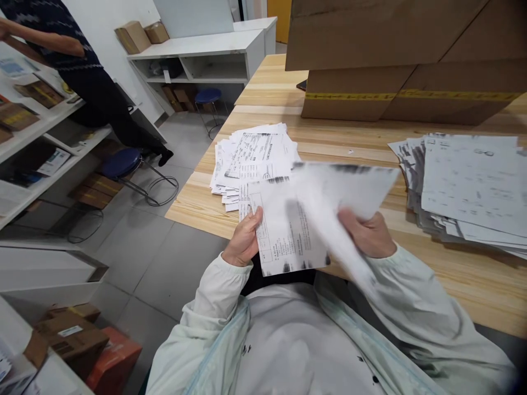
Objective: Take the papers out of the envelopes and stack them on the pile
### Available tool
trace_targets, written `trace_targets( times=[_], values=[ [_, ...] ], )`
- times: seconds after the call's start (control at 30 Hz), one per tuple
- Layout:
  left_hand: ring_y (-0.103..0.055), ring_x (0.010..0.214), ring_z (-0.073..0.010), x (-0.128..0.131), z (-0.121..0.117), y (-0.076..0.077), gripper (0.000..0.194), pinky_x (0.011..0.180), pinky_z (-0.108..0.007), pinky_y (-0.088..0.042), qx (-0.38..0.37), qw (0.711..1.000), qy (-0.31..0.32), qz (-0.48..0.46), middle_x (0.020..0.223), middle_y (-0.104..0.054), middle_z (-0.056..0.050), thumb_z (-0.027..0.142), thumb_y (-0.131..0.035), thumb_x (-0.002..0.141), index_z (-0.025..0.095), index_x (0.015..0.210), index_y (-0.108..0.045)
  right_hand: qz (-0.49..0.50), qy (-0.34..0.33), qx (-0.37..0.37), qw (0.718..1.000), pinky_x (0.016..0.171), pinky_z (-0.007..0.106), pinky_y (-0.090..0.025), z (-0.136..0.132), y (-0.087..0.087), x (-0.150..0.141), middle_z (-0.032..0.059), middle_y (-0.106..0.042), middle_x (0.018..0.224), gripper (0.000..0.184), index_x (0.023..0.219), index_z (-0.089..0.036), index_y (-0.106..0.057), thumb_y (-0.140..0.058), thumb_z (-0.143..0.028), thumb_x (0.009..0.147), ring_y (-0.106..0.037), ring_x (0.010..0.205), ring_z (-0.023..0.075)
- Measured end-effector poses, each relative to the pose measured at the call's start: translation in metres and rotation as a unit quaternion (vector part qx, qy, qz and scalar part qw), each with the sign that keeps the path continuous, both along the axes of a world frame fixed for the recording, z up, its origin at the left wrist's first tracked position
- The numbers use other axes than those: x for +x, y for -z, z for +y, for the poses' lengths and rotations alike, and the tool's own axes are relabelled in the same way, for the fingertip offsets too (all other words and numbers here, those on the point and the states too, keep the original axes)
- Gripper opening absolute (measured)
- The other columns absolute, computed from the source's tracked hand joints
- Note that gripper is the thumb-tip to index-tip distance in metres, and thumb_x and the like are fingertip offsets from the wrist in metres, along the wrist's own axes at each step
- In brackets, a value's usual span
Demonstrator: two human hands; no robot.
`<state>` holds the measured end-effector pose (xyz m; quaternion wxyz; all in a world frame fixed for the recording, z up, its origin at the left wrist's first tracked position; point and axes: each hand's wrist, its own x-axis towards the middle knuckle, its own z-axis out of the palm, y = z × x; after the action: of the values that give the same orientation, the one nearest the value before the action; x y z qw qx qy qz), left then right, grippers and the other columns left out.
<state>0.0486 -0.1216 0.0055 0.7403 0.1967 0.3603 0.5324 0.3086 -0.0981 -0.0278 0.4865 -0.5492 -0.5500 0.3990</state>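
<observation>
Between thumb and fingers, my left hand (244, 237) grips the left edge of a printed sheet of paper (284, 236), held just over the table's front edge. My right hand (368, 233) is closed on another sheet of paper (349, 186), which is bent and smeared by motion and partly covers the first. Behind my left hand lies a loose stack of printed papers (261, 151). A thicker pile of papers (473, 181), its edges uneven, sits to the right of my right hand.
Large cardboard boxes (349, 96) with yellow tape stand at the back of the wooden table (201, 200). At the left, a person (78, 60) stands by white shelves, near a blue stool (121, 163). Boxes (74, 334) lie at lower left.
</observation>
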Motion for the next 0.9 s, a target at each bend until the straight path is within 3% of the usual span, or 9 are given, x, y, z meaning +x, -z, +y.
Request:
trace_targets(
  times=[0.1,0.2,0.27,0.33,0.43,0.53,0.6,0.67,0.9],
  values=[
    [-0.058,0.132,-0.028,0.01,-0.003,0.0,0.04,0.117,-0.042,-0.043,0.008,1.0,0.024,-0.001,0.123,-0.073,-0.011,0.041,-0.068,0.09,0.015,0.12,-0.069,-0.057,-0.014,0.021,0.998,0.054,0.032,-0.046,-0.017,-0.007,-0.023,0.0035,-0.065,0.062,0.04,0.066,-0.022,-0.067,-0.069,-0.06,0.078,-0.059,0.059,0.0188],
    [-0.062,0.127,-0.0314,0.018,-0.007,-0.002,0.049,0.113,-0.045,-0.046,0.025,0.998,0.057,0.013,0.119,-0.074,-0.013,0.053,-0.072,0.083,0.015,0.115,-0.072,-0.1,-0.017,0.047,0.994,0.049,0.032,-0.042,-0.02,-0.008,-0.033,0.0025,-0.058,0.052,0.042,0.056,-0.021,-0.062,-0.069,-0.056,0.079,-0.054,0.05,0.0178],
    [-0.065,0.122,-0.0322,0.022,-0.009,-0.005,0.051,0.109,-0.046,-0.049,0.044,0.995,0.073,0.044,0.113,-0.076,-0.012,0.055,-0.074,0.08,0.016,0.113,-0.074,-0.099,0.01,0.069,0.993,0.051,0.032,-0.045,-0.02,-0.01,-0.036,0.0035,-0.062,0.055,0.039,0.059,-0.022,-0.063,-0.072,-0.054,0.077,-0.057,0.052,0.0188],
    [-0.068,0.115,-0.0314,0.022,-0.009,-0.013,0.049,0.103,-0.045,-0.052,0.079,0.99,0.078,0.083,0.108,-0.077,-0.01,0.056,-0.074,0.08,0.018,0.11,-0.075,-0.056,0.055,0.103,0.992,0.06,0.034,-0.052,-0.018,-0.018,-0.036,0.006,-0.071,0.071,0.034,0.072,-0.022,-0.069,-0.079,-0.054,0.072,-0.065,0.065,0.0223],
    [-0.071,0.106,-0.0289,0.019,-0.008,-0.032,0.047,0.093,-0.041,-0.057,0.164,0.973,0.078,0.144,0.102,-0.078,-0.007,0.061,-0.07,0.081,0.021,0.104,-0.077,0.057,0.058,0.147,0.986,0.079,0.038,-0.058,-0.015,-0.033,-0.029,0.0089,-0.076,0.102,0.053,0.1,-0.023,-0.071,-0.086,-0.057,0.062,-0.071,0.091,0.0265],
    [-0.07,0.095,-0.0249,0.018,-0.004,-0.048,0.045,0.086,-0.038,-0.057,0.268,0.934,0.08,0.223,0.094,-0.077,-0.004,0.063,-0.067,0.082,0.02,0.094,-0.078,0.091,-0.01,0.16,0.983,0.075,0.038,-0.061,-0.013,-0.041,-0.018,0.0045,-0.078,0.095,0.039,0.093,-0.025,-0.075,-0.089,-0.045,0.063,-0.073,0.084,0.0249],
    [-0.069,0.087,-0.0217,0.02,0.0,-0.051,0.043,0.08,-0.035,-0.057,0.314,0.907,0.073,0.27,0.087,-0.076,-0.003,0.061,-0.067,0.083,0.019,0.087,-0.077,0.073,-0.017,0.173,0.982,0.073,0.038,-0.062,-0.015,-0.041,-0.013,0.0004,-0.079,0.088,0.022,0.082,-0.027,-0.077,-0.09,-0.033,0.065,-0.074,0.079,0.024],
    [-0.067,0.081,-0.0194,0.025,0.003,-0.05,0.039,0.075,-0.033,-0.055,0.335,0.894,0.053,0.293,0.083,-0.074,-0.003,0.057,-0.07,0.083,0.019,0.084,-0.076,0.06,-0.006,0.181,0.982,0.075,0.04,-0.062,-0.018,-0.038,-0.011,-0.0021,-0.079,0.089,0.018,0.08,-0.029,-0.078,-0.089,-0.027,0.066,-0.074,0.079,0.024],
    [-0.059,0.07,-0.0138,0.041,0.003,-0.058,0.032,0.065,-0.028,-0.051,0.355,0.894,-0.024,0.27,0.075,-0.064,-0.001,0.05,-0.077,0.079,0.019,0.076,-0.068,0.029,0.044,0.193,0.98,0.071,0.04,-0.061,-0.024,-0.037,-0.009,-0.0018,-0.079,0.086,0.02,0.077,-0.029,-0.079,-0.091,-0.027,0.062,-0.073,0.077,0.0248]
  ],
)
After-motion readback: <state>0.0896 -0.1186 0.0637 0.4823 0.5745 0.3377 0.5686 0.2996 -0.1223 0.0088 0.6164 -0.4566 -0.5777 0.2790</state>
